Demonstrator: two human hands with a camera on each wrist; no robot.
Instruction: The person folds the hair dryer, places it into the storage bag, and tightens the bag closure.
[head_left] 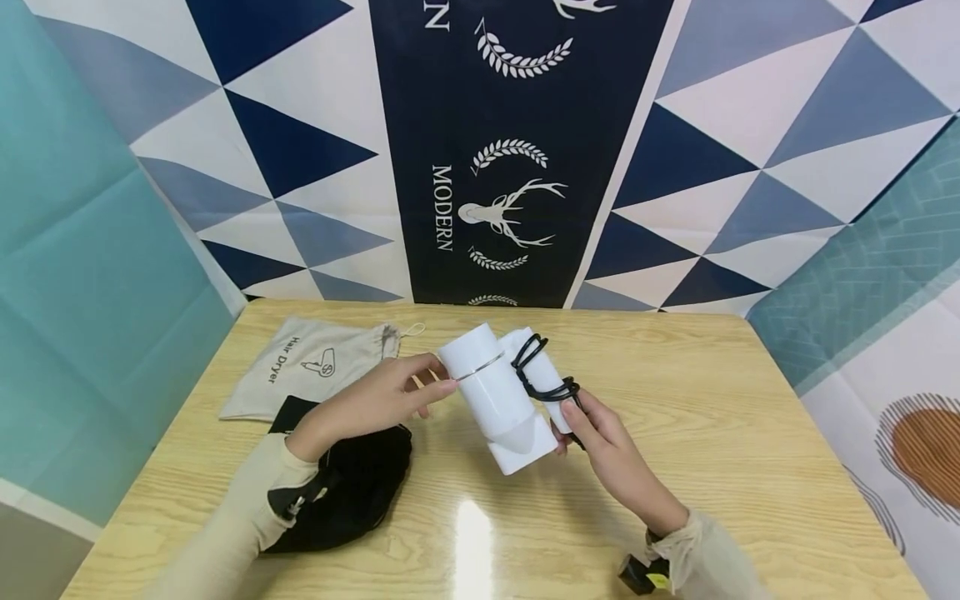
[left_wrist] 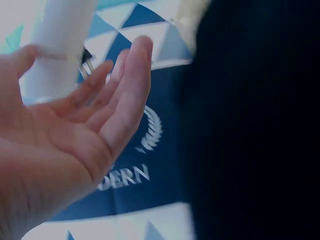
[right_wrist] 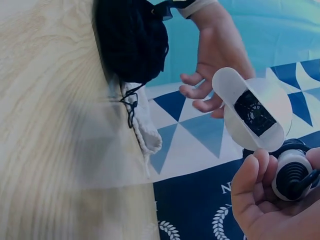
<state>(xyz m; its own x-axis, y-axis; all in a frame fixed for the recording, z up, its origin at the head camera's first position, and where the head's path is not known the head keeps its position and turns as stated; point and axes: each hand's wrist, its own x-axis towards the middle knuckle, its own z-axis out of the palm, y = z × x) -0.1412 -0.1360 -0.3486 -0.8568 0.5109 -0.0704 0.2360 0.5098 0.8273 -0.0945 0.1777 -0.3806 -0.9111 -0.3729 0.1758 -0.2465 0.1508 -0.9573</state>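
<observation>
A white hair dryer (head_left: 487, 396) is held above the table in the head view, tilted, with its flat nozzle (head_left: 525, 446) toward the near side. My right hand (head_left: 611, 446) grips its handle (head_left: 546, 371), which has a black cord (head_left: 551, 389) wound round it. At the dryer's rear end is my left hand (head_left: 382, 396), fingers loosely extended and thumb by the barrel; whether it touches is hard to tell. The left wrist view has the left palm (left_wrist: 55, 135) open beside the white barrel (left_wrist: 57, 55). Facing the right wrist camera is the nozzle's dark slot (right_wrist: 255, 112).
A beige drawstring pouch (head_left: 258, 379) printed "Hair Dryer" lies at the table's back left. In front of it, under the left forearm, is a black cloth bag (head_left: 367, 492). Patterned cloth (head_left: 315, 150) hangs behind the wooden table (head_left: 712, 400).
</observation>
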